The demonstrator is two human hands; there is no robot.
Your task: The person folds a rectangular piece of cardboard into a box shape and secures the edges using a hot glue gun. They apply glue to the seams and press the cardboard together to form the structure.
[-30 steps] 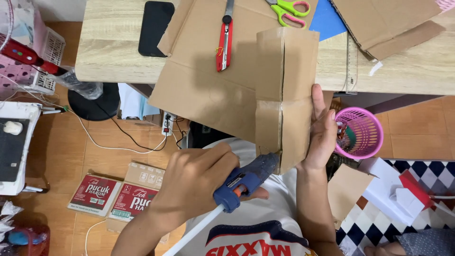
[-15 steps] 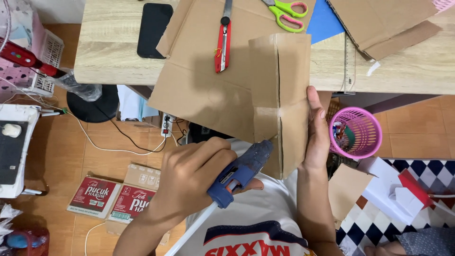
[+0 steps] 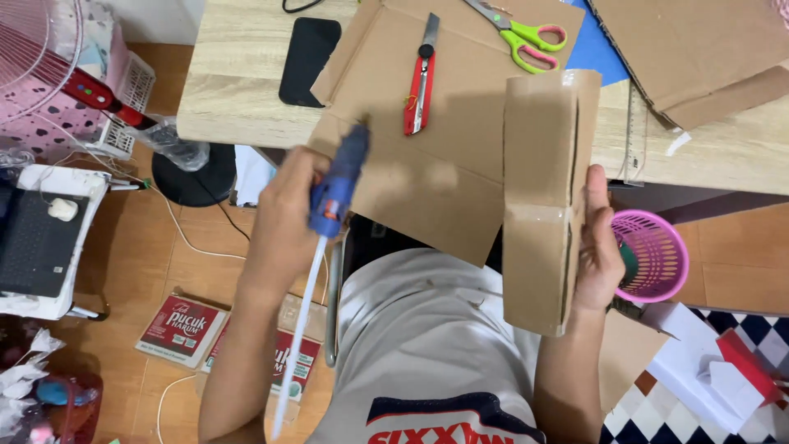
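Left hand (image 3: 283, 210) has swung blue glue gun (image 3: 337, 185) away from folded cardboard piece (image 3: 538, 197), fist closed round grip. Right hand (image 3: 598, 247) clasps cardboard's edge, holding it upright off table (image 3: 238, 90), seam exposed.

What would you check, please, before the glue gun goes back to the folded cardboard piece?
1. Left hand grips the glue gun: ok.
2. Glue stick loaded at the gun's rear: ok.
3. Right hand steadies the folded cardboard piece: ok.
4. Nozzle clear of the flat cardboard sheet: not ok, it points at the sheet.
5. Utility knife blade retracted: cannot tell.
6. Scissors lie away from both hands: ok.
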